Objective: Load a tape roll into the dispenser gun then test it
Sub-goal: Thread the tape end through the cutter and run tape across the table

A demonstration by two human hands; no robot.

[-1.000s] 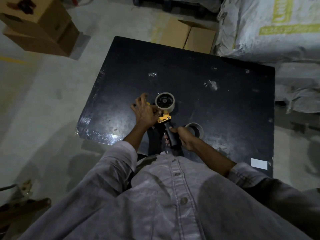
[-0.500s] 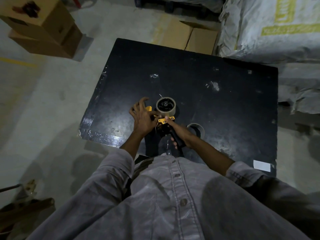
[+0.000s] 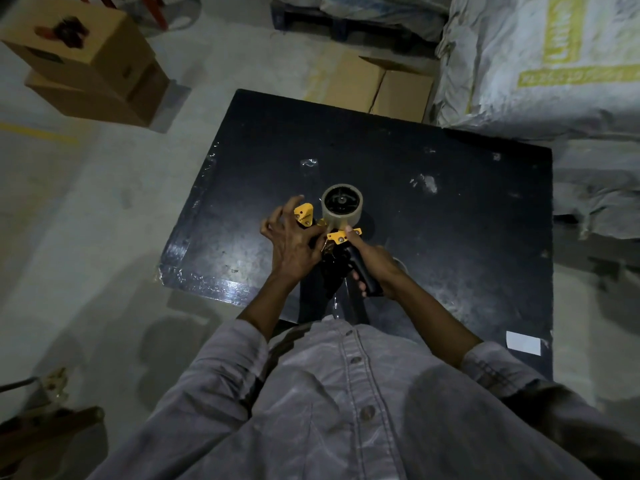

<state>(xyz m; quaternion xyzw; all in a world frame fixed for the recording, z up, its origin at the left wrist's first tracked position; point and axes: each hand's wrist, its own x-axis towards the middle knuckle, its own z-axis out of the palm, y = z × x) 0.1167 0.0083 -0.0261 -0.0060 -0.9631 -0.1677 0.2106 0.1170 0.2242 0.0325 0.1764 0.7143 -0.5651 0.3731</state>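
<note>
A black and yellow tape dispenser gun (image 3: 337,252) is held over the near part of the black table (image 3: 450,220). A clear tape roll (image 3: 342,205) sits on its hub at the far end. My right hand (image 3: 372,266) grips the black handle, with the forefinger stretched up to the yellow plate below the roll. My left hand (image 3: 294,242) is at the gun's left side by the yellow flap, fingers curled and spread; what they pinch is hidden. A second tape roll is mostly hidden behind my right wrist.
Cardboard boxes (image 3: 90,60) stand on the floor at the far left, and another box (image 3: 374,88) sits behind the table. Large white sacks (image 3: 540,60) are stacked on the right. A white label (image 3: 523,342) is stuck at the table's near right corner.
My right forefinger has reached up from the handle to the yellow plate under the roll. The gun and both hands stay at about the same place; the spare roll is now covered by my wrist.
</note>
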